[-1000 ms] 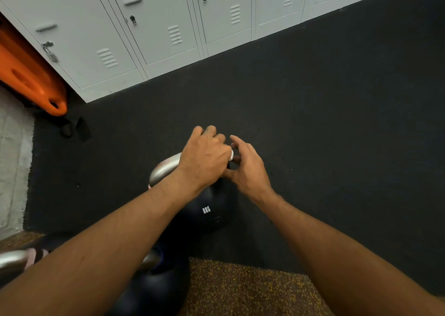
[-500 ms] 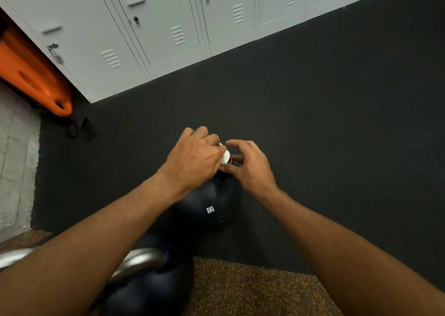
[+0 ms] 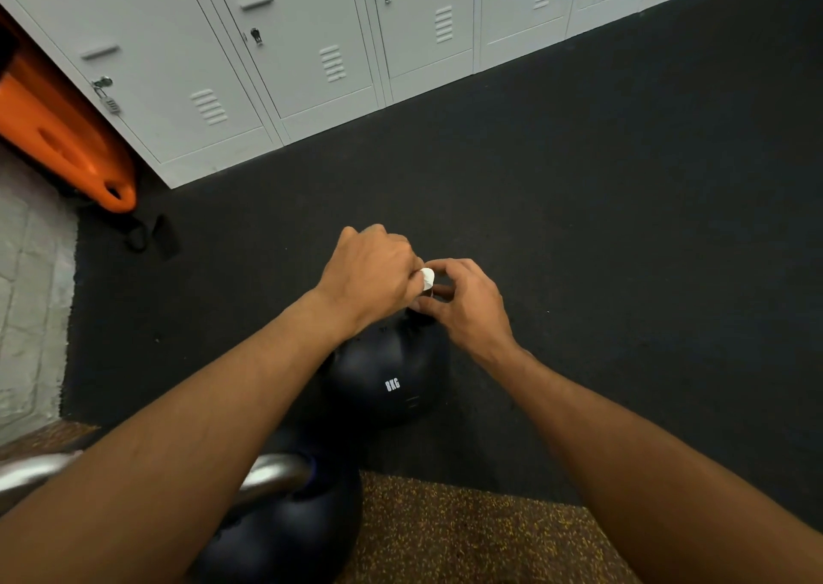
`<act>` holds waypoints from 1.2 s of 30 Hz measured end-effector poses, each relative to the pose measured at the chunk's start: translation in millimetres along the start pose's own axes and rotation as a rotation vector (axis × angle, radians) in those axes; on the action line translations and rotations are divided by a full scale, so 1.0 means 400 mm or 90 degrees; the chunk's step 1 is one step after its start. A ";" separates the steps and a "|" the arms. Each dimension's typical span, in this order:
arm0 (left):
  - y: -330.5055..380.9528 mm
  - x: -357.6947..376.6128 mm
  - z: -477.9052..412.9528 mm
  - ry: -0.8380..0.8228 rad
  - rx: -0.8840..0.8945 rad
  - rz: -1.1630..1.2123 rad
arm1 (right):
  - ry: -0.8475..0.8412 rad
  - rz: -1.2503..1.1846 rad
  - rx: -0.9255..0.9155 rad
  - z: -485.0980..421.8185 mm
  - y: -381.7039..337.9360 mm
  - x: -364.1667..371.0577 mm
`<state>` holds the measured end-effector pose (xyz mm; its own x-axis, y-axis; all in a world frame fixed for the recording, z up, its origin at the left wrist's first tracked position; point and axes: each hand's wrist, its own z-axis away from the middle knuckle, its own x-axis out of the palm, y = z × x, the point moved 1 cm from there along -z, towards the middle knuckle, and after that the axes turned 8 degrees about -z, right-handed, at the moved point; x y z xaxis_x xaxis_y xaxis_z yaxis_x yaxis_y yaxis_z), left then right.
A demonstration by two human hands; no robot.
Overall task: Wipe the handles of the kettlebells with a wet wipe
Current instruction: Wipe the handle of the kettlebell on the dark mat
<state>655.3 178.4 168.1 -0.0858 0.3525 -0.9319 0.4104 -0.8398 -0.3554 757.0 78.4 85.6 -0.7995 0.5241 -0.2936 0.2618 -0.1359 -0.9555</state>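
Note:
A black kettlebell marked 8KG [image 3: 392, 383] stands on the dark floor mat, its handle hidden under my hands. My left hand [image 3: 369, 272] is closed in a fist just above the bell, with a small white wet wipe [image 3: 427, 278] poking out at its thumb side. My right hand [image 3: 467, 307] meets it from the right, thumb and fingertips pinched on the wipe's end. A second, larger black kettlebell [image 3: 289, 534] with a silver handle [image 3: 276, 472] sits nearer to me, partly under my left forearm.
Grey lockers [image 3: 311, 49] line the far wall. An orange board [image 3: 58, 138] leans at the left, with a black strap [image 3: 147, 236] on the floor below it. Another silver handle [image 3: 31, 472] shows at the left edge. A speckled brown mat [image 3: 467, 534] lies nearest me.
My left hand slid right along the 8KG kettlebell's silver handle, which no longer shows. The wipe sticks out further between my two hands, and my right fingers have closed on it.

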 end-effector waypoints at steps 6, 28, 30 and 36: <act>0.048 -0.017 -0.075 -0.127 0.033 -0.027 | 0.014 -0.020 0.018 -0.005 0.017 0.000; -0.009 0.032 0.094 0.180 0.092 -0.033 | 0.008 -0.045 -0.015 0.007 0.011 0.013; -0.003 0.029 0.082 0.179 0.111 -0.054 | 0.003 -0.023 -0.021 0.009 0.005 0.013; -0.054 0.029 0.122 0.179 0.033 -0.003 | 0.001 0.022 -0.015 0.003 -0.005 0.010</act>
<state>601.2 180.4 161.4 0.1698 0.4511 -0.8762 0.3636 -0.8550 -0.3698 752.5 79.7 86.3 -0.7883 0.5213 -0.3267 0.3023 -0.1343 -0.9437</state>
